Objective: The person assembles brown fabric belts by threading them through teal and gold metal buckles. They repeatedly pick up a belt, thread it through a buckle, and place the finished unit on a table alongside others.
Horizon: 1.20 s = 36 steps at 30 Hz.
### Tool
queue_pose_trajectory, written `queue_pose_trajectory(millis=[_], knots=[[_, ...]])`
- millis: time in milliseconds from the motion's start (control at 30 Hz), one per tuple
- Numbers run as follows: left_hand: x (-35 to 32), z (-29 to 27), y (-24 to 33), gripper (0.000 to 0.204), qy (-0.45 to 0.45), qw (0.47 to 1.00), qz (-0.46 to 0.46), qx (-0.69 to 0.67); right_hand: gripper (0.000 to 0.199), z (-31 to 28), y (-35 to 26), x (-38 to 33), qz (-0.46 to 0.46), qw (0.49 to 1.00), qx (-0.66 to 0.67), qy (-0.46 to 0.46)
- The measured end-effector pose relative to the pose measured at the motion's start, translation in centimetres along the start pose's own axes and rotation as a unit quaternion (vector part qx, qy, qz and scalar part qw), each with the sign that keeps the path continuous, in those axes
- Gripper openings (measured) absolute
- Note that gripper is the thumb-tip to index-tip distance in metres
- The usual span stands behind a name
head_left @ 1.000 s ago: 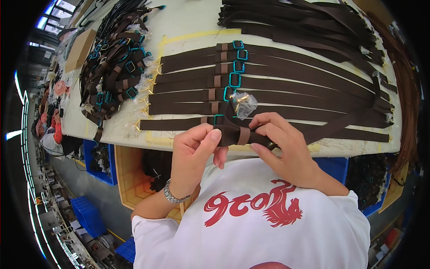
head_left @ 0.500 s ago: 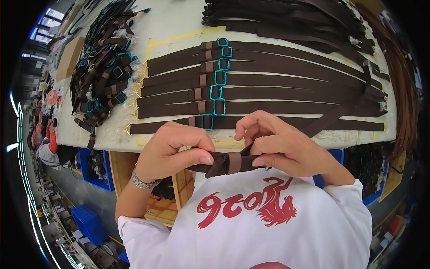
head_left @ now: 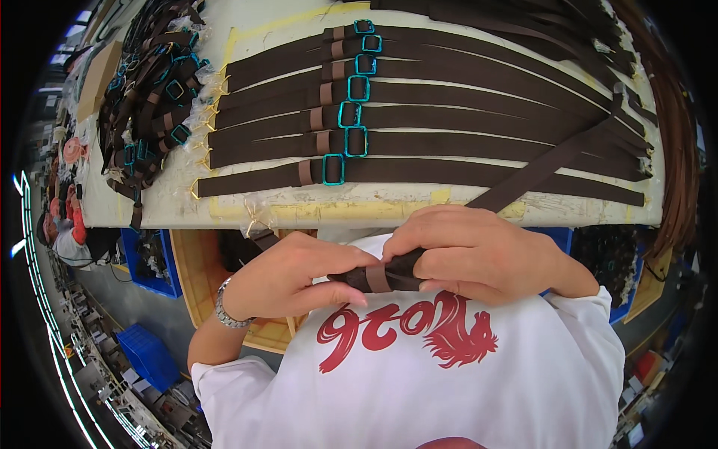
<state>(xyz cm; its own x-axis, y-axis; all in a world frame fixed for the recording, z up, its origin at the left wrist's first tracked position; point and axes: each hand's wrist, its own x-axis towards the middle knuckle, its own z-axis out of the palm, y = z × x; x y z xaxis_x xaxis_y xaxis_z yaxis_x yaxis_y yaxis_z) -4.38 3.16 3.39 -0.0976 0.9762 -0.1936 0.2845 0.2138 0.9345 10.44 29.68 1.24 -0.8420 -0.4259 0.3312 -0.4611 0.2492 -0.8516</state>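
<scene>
Both hands are closed on a dark brown webbing strap (head_left: 407, 271) held in front of my chest, just off the table's near edge. My left hand (head_left: 295, 277), with a metal watch on its wrist, pinches the folded end between thumb and fingers. Around the strap sits a lighter brown keeper loop (head_left: 377, 278), between the two hands. My right hand (head_left: 482, 254) grips the strap right of the loop, its fingers covering part of it. From behind this hand a length of strap (head_left: 542, 168) runs up across the table to the right.
Several dark straps (head_left: 464, 120) lie side by side on the white table (head_left: 374, 215), with teal buckles (head_left: 333, 170) and gold end rings (head_left: 195, 188). A tangled strap pile (head_left: 153, 105) is at left, more straps (head_left: 516, 30) at the back. Below stand blue crates (head_left: 147, 358) and a wooden box (head_left: 198, 277).
My right fingers have closed down over the strap, and the keeper loop has shifted slightly left. The table appears higher in view, and a plastic-wrapped strap end now shows at its near edge.
</scene>
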Motion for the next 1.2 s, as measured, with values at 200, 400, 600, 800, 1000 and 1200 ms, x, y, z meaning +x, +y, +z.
queue_pose_trajectory(millis=[200,400,600,800,1000,1200], knots=[[0.8,1.8,-0.4,0.033,0.118,0.984,0.041,0.131,0.023,0.3,-0.5,0.6,0.058,0.994,-0.09,0.031],[-0.1,2.7,-1.6,0.033,0.114,0.982,0.11,0.099,0.02,0.7,0.3,0.0,0.036,0.992,0.121,0.003],[-1.2,3.6,-2.2,0.026,0.092,0.991,0.093,0.028,0.019,1.0,0.4,-0.3,0.032,0.986,0.164,-0.027],[0.2,3.2,-0.8,0.024,0.079,0.996,0.042,0.022,0.021,1.0,-0.1,0.6,0.049,0.998,0.019,-0.019],[0.9,4.5,-1.5,0.031,0.191,0.971,0.131,0.062,0.022,0.4,0.7,1.2,0.17,0.948,0.27,-0.018],[0.6,4.0,-2.6,0.031,0.164,0.975,0.12,-0.086,0.026,1.2,1.7,1.2,0.228,0.876,0.425,0.024]])
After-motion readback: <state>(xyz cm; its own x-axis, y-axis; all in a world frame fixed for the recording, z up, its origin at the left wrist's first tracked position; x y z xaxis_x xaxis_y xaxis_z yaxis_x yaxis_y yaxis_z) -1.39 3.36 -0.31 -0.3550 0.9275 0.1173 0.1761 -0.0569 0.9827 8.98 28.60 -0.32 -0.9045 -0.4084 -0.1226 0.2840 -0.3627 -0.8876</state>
